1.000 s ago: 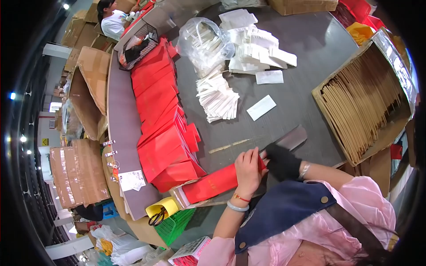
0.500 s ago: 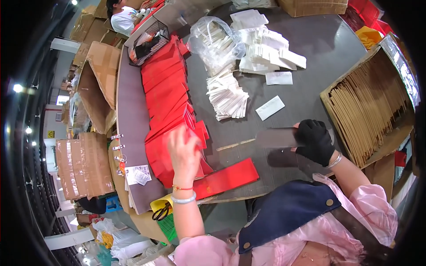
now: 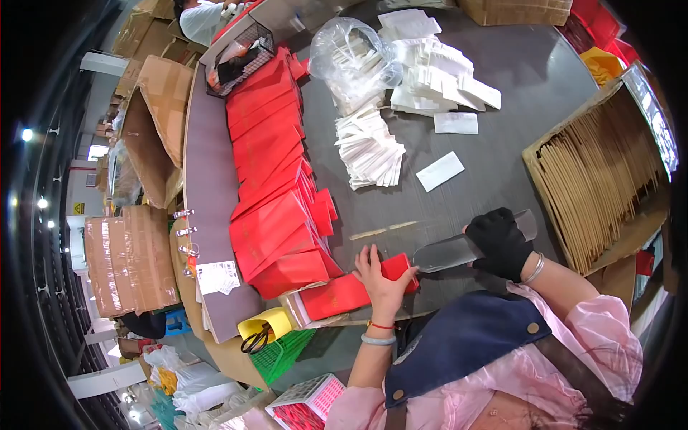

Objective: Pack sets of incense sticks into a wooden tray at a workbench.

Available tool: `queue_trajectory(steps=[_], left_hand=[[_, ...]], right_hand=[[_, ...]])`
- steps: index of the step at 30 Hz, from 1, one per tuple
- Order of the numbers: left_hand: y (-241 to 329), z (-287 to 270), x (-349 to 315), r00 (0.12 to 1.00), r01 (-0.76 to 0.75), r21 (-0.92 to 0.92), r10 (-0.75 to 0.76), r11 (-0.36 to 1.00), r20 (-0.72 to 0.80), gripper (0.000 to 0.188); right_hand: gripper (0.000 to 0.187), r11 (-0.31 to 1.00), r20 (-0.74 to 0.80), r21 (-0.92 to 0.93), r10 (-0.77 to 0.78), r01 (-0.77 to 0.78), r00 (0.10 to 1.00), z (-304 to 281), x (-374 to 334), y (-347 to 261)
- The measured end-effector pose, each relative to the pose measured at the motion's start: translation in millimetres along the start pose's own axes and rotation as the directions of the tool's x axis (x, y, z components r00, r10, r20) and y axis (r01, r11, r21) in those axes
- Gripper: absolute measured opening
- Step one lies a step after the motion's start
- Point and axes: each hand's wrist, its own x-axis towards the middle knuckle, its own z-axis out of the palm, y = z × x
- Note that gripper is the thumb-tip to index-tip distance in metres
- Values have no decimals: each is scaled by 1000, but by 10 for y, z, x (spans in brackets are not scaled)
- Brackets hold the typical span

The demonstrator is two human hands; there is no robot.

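Observation:
My left hand [image 3: 383,288] rests on a long red packet [image 3: 333,297] at the table's near edge. Its fingers are spread and the thumb sits by the packet's right end. In a black fingerless glove, my right hand [image 3: 498,244] closes round a long, flat, see-through plastic piece [image 3: 444,252] with a rounded end, whose tip lies close to the red packet and the left thumb. A row of overlapping red packets [image 3: 276,208] runs up the table's left side. White paper slips [image 3: 369,150] are fanned out beyond my hands, and one single slip [image 3: 440,171] lies apart.
An open carton [image 3: 534,161] packed with brown cardboard pieces stands at right. A clear plastic bag [image 3: 344,54] and a wire basket [image 3: 240,61] are farther back. A yellow holder with scissors [image 3: 265,330] hangs at the near-left edge. Another person's sleeve [image 3: 201,23] shows at far left.
My left hand has moved from the row of red packets rightward and down onto the near red packet. The plastic piece has tilted, its tip lower, still in my right hand.

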Motion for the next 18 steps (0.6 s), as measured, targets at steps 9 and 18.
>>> queue_trajectory(steps=[9, 18], left_hand=[[161, -27, 199, 991, -133, 43, 132, 990, 18, 79], [615, 350, 1619, 899, -359, 252, 405, 899, -165, 42]], right_hand=[[59, 959, -114, 170, -211, 228, 971, 440, 453, -251], [42, 986, -327, -58, 128, -155, 936, 268, 983, 700]])
